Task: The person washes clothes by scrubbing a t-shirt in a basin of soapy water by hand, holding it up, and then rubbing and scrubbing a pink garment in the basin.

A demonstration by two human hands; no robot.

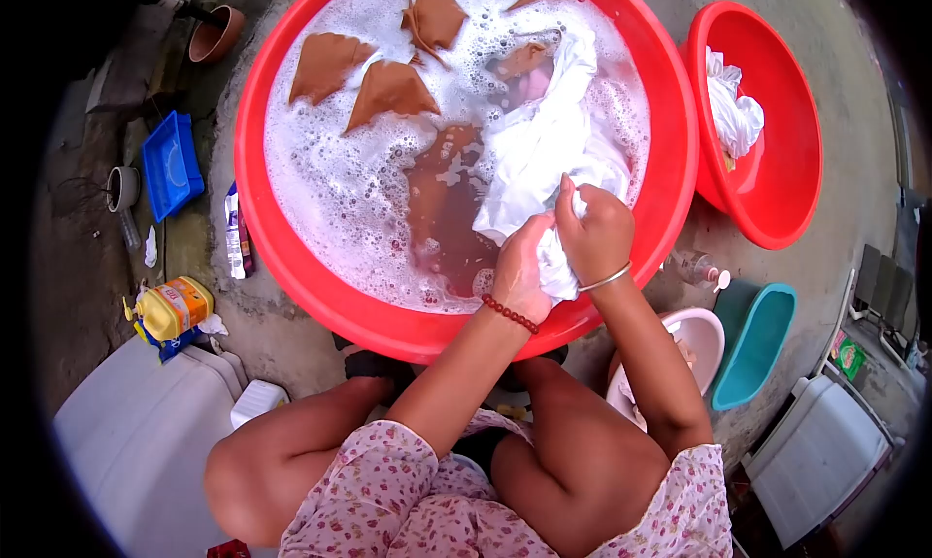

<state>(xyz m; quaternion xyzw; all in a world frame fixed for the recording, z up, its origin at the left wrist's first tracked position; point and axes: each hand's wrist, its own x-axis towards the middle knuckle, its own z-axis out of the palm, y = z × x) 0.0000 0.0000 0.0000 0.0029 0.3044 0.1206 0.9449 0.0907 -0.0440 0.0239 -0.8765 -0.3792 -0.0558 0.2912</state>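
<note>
Over the near right part of a big red basin, both hands hold a white cloth. My left hand, with a red bead bracelet at the wrist, is closed on the bunched near end. Close beside it, my right hand, wearing a silver bangle, grips the same cloth in a fist. The cloth's far part spreads onto the foamy water. Brown fabric pokes up through the suds in several places, its lower parts hidden under the foam.
A smaller red basin with white cloth stands at right. Nearby are a teal tub, a pale pink basin and a clear bottle. At left lie a blue tray and a yellow jug.
</note>
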